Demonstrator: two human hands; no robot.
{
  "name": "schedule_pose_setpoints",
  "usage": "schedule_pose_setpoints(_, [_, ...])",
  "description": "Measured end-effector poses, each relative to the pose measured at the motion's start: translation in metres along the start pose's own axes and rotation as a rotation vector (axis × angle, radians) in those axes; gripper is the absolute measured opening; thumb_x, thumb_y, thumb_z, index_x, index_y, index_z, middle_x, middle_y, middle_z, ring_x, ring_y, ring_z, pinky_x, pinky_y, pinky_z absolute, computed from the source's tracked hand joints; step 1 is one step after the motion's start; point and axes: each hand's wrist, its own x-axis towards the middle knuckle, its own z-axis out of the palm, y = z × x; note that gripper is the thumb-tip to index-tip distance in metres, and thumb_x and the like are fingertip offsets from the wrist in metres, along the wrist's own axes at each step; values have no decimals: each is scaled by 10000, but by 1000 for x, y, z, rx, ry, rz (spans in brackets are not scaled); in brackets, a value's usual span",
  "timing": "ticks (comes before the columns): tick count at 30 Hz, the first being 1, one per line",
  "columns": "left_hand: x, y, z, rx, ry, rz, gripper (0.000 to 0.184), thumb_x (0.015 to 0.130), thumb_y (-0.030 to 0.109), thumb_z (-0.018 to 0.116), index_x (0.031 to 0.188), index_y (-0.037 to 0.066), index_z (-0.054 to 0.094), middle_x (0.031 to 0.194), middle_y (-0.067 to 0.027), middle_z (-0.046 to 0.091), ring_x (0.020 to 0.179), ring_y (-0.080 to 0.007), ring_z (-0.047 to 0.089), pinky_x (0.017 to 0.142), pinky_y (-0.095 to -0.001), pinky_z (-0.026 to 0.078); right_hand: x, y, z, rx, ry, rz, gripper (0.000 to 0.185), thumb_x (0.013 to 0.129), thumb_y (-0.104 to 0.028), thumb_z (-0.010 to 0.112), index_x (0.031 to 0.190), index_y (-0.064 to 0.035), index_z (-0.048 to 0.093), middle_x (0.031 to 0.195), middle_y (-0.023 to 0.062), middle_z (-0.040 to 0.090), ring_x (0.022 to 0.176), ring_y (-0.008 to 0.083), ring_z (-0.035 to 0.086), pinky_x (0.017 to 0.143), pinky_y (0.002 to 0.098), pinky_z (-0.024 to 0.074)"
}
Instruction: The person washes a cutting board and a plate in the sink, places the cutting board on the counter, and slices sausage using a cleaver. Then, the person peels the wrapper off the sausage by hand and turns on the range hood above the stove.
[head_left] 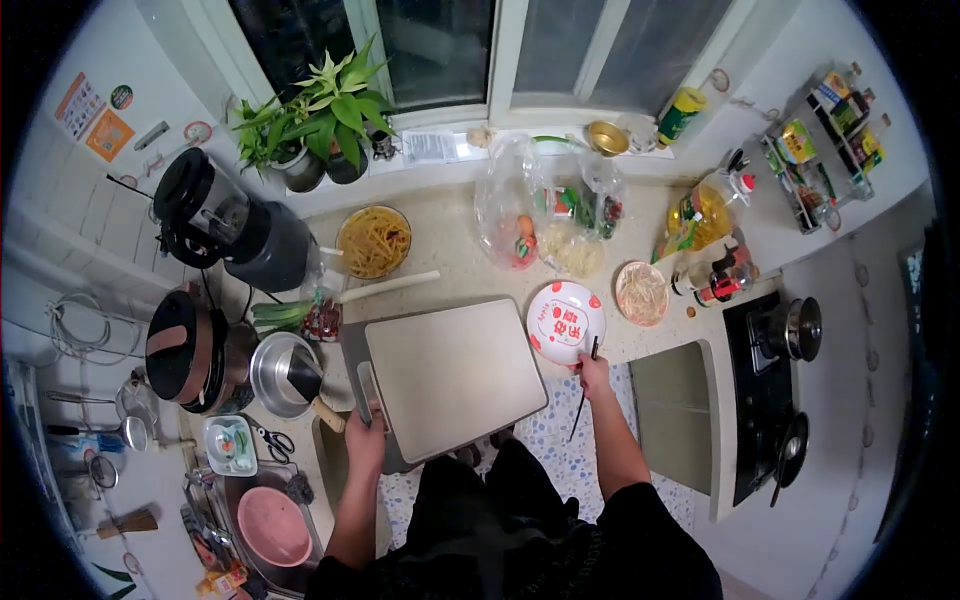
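Observation:
My left hand (366,437) is closed on the handle edge of a large light cutting board (450,380) with a dark grey rim, which lies over the counter's front edge. My right hand (593,374) is closed on dark chopsticks (578,412) and is at the near rim of a white plate (566,322) with red patterns. The plate stands just right of the board. Right of it is a bowl of pale shreds (642,293). Behind the board lies a long white stalk (390,286), near a bowl of yellowish strips (373,242).
A metal bowl with a knife (284,374), scissors (272,440) and the sink with a pink basin (275,527) are at left. Plastic bags (510,200) stand at the back. Oil and sauce bottles (700,217) and the stove (757,390) are at right.

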Motion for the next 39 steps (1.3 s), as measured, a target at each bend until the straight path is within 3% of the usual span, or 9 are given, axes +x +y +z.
schedule_pose_setpoints(6, [53, 13, 42, 504, 162, 137, 333, 857, 85, 586, 1170, 2, 510, 944, -248, 652, 886, -437, 623, 752, -502, 479, 8, -3, -19, -50, -17, 4, 216, 870, -190, 566, 914, 22, 570, 657, 131, 627, 330, 111, 347, 299, 279, 241])
schedule_pose_setpoints(15, [134, -56, 86, 640, 307, 60, 430, 774, 109, 639, 1149, -67, 522, 1030, -286, 604, 962, -452, 585, 872, -494, 474, 16, -13, -34, -50, -33, -85, 232, 878, -171, 562, 940, 50, 593, 685, 146, 654, 377, 124, 442, 342, 280, 316])
schedule_pose_setpoints(22, [139, -67, 100, 628, 359, -3, 449, 714, 179, 720, 1068, -52, 569, 1061, -265, 600, 1026, -415, 555, 938, -450, 460, 7, -29, -41, -168, -134, -211, 222, 896, -137, 577, 884, 82, 609, 779, 97, 651, 662, 177, 631, 608, 299, 464])
schedule_pose_setpoints(25, [119, -47, 108, 666, 490, 246, 511, 740, 225, 736, 1150, -33, 574, 1122, -254, 595, 1055, -395, 560, 941, -420, 465, -20, -49, -29, -229, -225, -249, 220, 897, -157, 585, 908, 54, 645, 761, 75, 661, 605, 122, 554, 555, 280, 435])
schedule_pose_setpoints(27, [106, -43, 120, 207, 119, 211, 529, 827, 239, 695, 1274, 3, 539, 1185, -211, 594, 1114, -342, 563, 909, -426, 486, -31, -54, -9, -240, -355, -241, 234, 913, -172, 587, 916, 55, 645, 764, 68, 661, 616, 115, 548, 566, 270, 436])
schedule_pose_setpoints(29, [79, -24, 131, -390, -321, -83, 496, 910, 257, 640, 1335, 40, 505, 1225, -123, 590, 1039, -238, 611, 837, -383, 525, -38, -53, 11, -254, -482, -233, 247, 929, -186, 590, 925, 55, 645, 768, 62, 662, 627, 108, 543, 577, 261, 436])
schedule_pose_setpoints(32, [37, 18, 132, -864, -424, -408, 447, 930, 165, 603, 1343, 40, 486, 1257, -119, 591, 1037, -225, 630, 820, -404, 549, -32, -36, 46, -421, -631, -294, 245, 940, -205, 592, 944, 30, 659, 792, 60, 674, 695, 118, 587, 627, 263, 467])
schedule_pose_setpoints(37, [6, -41, 101, -1007, -268, -296, 354, 903, 49, 564, 1253, 4, 537, 1179, -124, 625, 1055, -263, 627, 875, -421, 541, -66, -87, 115, -561, -929, -248, 293, 954, -272, 581, 928, 4, 675, 743, 15, 636, 683, 119, 577, 640, 301, 481])
schedule_pose_setpoints(39, [-14, -52, 90, -1093, -165, -246, 363, 896, 36, 566, 1257, 9, 541, 1179, -122, 626, 1053, -262, 628, 875, -416, 542, -79, -107, 144, -861, -827, -692, 362, 889, -384, 639, 909, -24, 672, 725, 59, 636, 667, 226, 614, 648, 368, 493])
